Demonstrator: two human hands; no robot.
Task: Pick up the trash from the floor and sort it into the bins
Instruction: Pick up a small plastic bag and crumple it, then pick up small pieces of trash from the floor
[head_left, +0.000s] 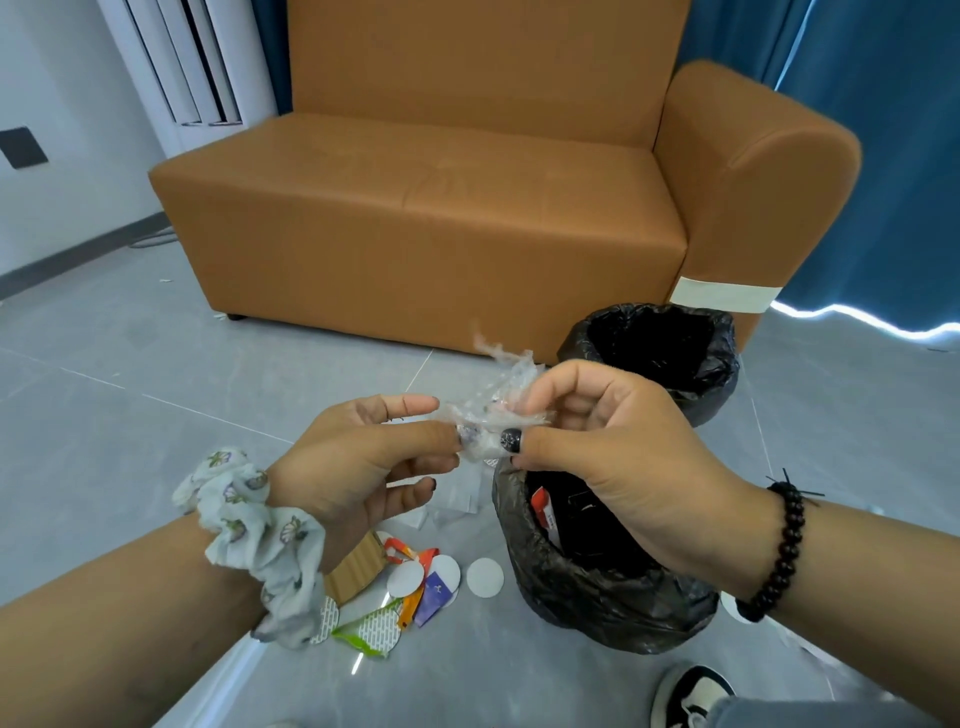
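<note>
A crumpled clear plastic wrapper (493, 410) is held between both hands above the floor. My left hand (363, 457) pinches its left end with thumb and fingers. My right hand (608, 447) pinches its right end, just over the rim of the near bin (519, 551), which is lined with a black bag and holds a red-and-white packet (543, 512). A second black-lined bin (717, 374) stands farther back by the sofa. Loose trash lies on the floor below my left hand: a piece of cardboard (356, 569), white round discs (484, 577), a green wrapper (371, 631) and orange scraps (415, 556).
An orange sofa (441, 208) fills the space behind the bins, with a blue curtain (883, 156) at the right. My shoe (685, 696) shows at the bottom right. Grey tiled floor (130, 389) stretches to the left.
</note>
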